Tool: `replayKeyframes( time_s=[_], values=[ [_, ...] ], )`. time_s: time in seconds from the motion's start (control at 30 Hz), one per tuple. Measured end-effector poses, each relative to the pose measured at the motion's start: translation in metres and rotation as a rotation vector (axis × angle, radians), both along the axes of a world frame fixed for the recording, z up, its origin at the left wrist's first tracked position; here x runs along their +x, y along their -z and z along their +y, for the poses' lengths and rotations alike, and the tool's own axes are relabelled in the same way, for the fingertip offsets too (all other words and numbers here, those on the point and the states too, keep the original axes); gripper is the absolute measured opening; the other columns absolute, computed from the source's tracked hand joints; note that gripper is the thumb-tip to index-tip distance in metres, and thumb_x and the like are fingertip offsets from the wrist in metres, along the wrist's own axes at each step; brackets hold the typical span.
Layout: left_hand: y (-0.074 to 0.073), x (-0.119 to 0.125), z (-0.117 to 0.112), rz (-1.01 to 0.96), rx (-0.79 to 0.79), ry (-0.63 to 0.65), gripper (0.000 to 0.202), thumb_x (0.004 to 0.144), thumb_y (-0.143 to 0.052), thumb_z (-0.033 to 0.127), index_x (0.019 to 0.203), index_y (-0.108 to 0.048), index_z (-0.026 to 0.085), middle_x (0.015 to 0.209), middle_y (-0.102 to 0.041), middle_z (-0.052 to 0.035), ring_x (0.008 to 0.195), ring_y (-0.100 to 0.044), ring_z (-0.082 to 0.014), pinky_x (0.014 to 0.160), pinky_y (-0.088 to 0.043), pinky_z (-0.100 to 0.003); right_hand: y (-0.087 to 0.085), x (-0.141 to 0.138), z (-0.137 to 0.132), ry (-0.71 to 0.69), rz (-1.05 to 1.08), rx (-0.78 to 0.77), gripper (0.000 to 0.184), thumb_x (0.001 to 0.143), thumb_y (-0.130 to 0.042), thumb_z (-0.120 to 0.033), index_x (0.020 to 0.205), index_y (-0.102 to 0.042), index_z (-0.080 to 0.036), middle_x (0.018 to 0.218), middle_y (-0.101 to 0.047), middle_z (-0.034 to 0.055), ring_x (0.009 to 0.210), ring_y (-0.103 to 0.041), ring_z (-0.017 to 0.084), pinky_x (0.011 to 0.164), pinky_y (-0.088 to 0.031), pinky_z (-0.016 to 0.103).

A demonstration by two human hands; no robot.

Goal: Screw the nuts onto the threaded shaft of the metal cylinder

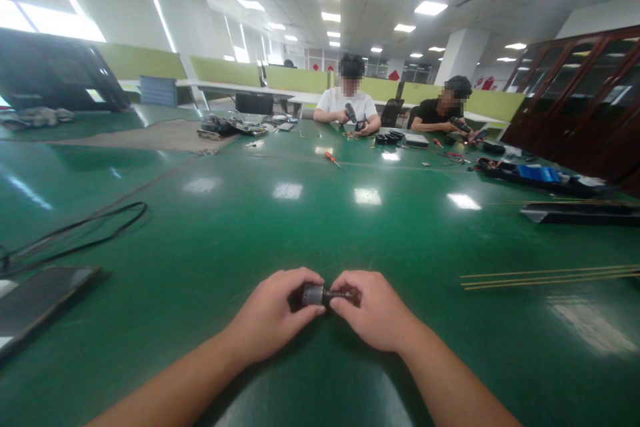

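Observation:
Just above the green tabletop, near its front edge, both hands hold a small dark grey metal cylinder with a thin, ridged shaft (313, 295). My left hand (273, 310) is closed round the wide cylinder end, thumb below and fingers above. On the other side, the thumb and fingers of my right hand (373, 307) pinch the shaft, which points right and partly disappears behind them. The piece lies roughly level between the two hands. Its exact kind cannot be made out.
Thin brass-coloured rods (545, 276) lie to the right, with a black channel (580, 215) behind them. At left are a flat dark panel (47, 303) and a black cable (105, 227). An orange screwdriver (331, 158) lies farther back. Two people sit across the table, handling power drills.

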State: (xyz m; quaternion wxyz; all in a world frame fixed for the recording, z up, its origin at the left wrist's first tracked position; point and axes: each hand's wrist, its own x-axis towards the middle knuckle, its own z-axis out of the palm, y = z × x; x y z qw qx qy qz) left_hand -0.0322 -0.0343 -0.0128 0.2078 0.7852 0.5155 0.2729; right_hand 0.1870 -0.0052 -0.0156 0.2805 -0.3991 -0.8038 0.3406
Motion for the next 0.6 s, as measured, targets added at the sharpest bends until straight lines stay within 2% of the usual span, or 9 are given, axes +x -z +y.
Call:
replayKeyframes(
  time_s=[0.6],
  values=[
    [-0.0003, -0.0009, -0.0011, -0.013, -0.003, -0.005, 0.022, 0.085, -0.07, 0.029, 0.107, -0.065, 0.028, 0.102, -0.072, 0.0022, 0.095, -0.065, -0.0211, 0.086, -0.046, -0.034, 0.0023, -0.0002, -0.0003, 0.014, 0.033, -0.005, 0.007, 0.084, -0.066, -0.024, 0.08, -0.069, -0.02, 0.069, -0.064, -0.0023, 0.061, -0.055, 0.012, 0.058, -0.037, 0.023]
  ],
)
